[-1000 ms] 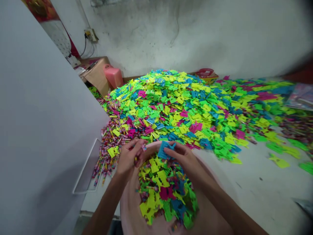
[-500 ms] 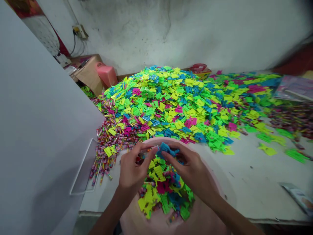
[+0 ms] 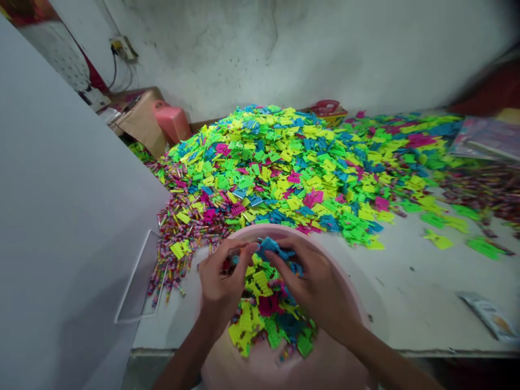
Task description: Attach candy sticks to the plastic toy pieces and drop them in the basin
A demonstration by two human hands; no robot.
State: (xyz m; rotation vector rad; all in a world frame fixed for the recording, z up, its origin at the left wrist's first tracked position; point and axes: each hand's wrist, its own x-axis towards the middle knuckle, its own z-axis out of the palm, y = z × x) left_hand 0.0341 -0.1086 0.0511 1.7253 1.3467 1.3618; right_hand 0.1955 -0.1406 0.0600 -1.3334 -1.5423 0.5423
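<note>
My right hand (image 3: pixel 312 276) pinches a small blue plastic piece (image 3: pixel 271 247) above a pale pink basin (image 3: pixel 351 281). Close against its left side, my left hand (image 3: pixel 221 279) is closed with thumb and fingertips round a small, thin stick-like item, mostly hidden by the fingers. The two hands almost meet at the blue piece. Below them in the basin lie loose flat plastic pieces (image 3: pixel 247 325) in yellow, green, blue and magenta, with a few short patterned sticks (image 3: pixel 287 351) among them.
A large heap of bright plastic pieces (image 3: pixel 276 157) covers the table's back. Short patterned sticks (image 3: pixel 174 233) pile at its left, beside a white wire frame (image 3: pixel 132 276) and a pale panel (image 3: pixel 73 216). A packet (image 3: pixel 489 317) lies at right; a pink jug (image 3: pixel 173 122) stands behind.
The blue piece has tilted slightly between the fingertips. Both hands stay together over the basin, and the whole view has shifted a little.
</note>
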